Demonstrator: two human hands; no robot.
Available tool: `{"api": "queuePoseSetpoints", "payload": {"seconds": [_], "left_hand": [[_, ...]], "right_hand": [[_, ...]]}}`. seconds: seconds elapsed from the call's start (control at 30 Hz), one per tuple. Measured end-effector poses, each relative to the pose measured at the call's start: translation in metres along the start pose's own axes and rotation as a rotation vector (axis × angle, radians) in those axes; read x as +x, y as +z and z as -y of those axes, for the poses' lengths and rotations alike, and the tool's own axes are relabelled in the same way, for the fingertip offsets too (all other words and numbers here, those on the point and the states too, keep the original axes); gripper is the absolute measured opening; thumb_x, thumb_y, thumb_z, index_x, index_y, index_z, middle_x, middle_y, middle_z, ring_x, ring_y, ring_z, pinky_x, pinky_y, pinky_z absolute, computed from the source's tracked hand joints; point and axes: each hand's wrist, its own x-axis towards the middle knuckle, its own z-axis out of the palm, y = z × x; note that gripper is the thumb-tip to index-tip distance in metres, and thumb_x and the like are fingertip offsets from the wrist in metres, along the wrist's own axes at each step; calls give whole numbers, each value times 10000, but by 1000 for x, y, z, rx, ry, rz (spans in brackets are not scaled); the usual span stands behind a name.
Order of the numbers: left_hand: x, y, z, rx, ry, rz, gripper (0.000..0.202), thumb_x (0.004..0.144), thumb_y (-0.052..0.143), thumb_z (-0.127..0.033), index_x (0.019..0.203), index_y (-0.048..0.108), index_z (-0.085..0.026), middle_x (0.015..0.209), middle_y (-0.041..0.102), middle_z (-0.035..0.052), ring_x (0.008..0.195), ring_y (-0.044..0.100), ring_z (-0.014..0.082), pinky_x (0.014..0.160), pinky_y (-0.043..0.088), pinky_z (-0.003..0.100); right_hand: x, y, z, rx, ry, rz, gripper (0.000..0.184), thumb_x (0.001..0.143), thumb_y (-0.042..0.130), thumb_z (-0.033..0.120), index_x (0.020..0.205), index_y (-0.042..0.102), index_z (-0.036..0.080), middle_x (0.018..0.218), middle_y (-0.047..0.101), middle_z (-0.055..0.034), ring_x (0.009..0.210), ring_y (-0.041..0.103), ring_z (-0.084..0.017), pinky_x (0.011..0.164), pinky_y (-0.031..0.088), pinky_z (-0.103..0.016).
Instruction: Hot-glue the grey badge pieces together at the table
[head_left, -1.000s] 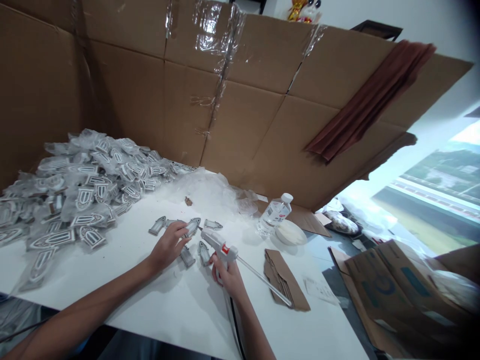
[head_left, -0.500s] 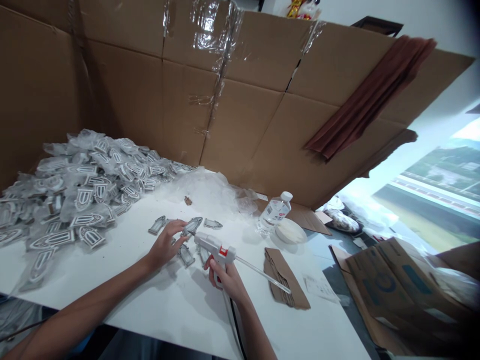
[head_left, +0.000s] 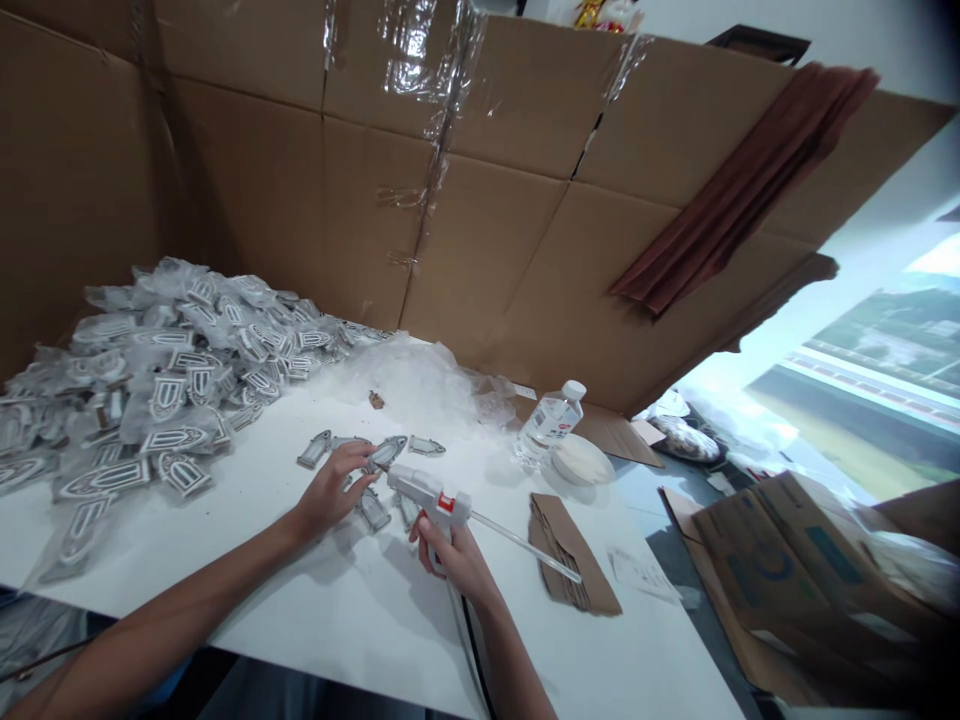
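Note:
My right hand [head_left: 448, 553] is closed round the handle of a white glue gun [head_left: 431, 492] with a clear glue stick [head_left: 525, 548] poking out behind it. Its nozzle points at a small grey badge-shaped piece [head_left: 384, 452]. My left hand [head_left: 330, 490] pinches that piece against the white table [head_left: 360, 610]. Several more loose grey pieces [head_left: 315, 450] lie around the fingers.
A big heap of bagged grey pieces [head_left: 150, 380] fills the left. Crumpled clear plastic [head_left: 420, 385], a water bottle [head_left: 547, 425], a white lid [head_left: 579, 462] and a cardboard stack [head_left: 566, 550] lie right. Cardboard walls [head_left: 465, 230] stand behind. The gun's cord [head_left: 469, 640] runs toward me.
The glue gun has lifted slightly and its nozzle swung left toward the piece in my left hand; that hand has barely shifted.

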Motion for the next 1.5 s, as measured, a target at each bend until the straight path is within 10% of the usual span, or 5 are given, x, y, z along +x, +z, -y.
{"api": "queuePoseSetpoints", "payload": {"seconds": [1.2,1.5], "left_hand": [[-3,3,3,38,-79,-4,431,817,637,-86,1140,391,-230,1115,613,96,1106,595,206,905,523,450],[-15,8,8,22,-459,162,402,842,626,-245,1204,453,-214,1155,596,97,1085,606,214,911,507,397]], "right_hand": [[0,-1,3,69,-5,-42,480,896,463,589,828,573,127,464,475,27,393,346,-69,428,290,-205],[10,-13,-10,361,-93,-300,502,856,507,632,817,550,133,427,474,27,306,324,-69,316,235,-194]]}}
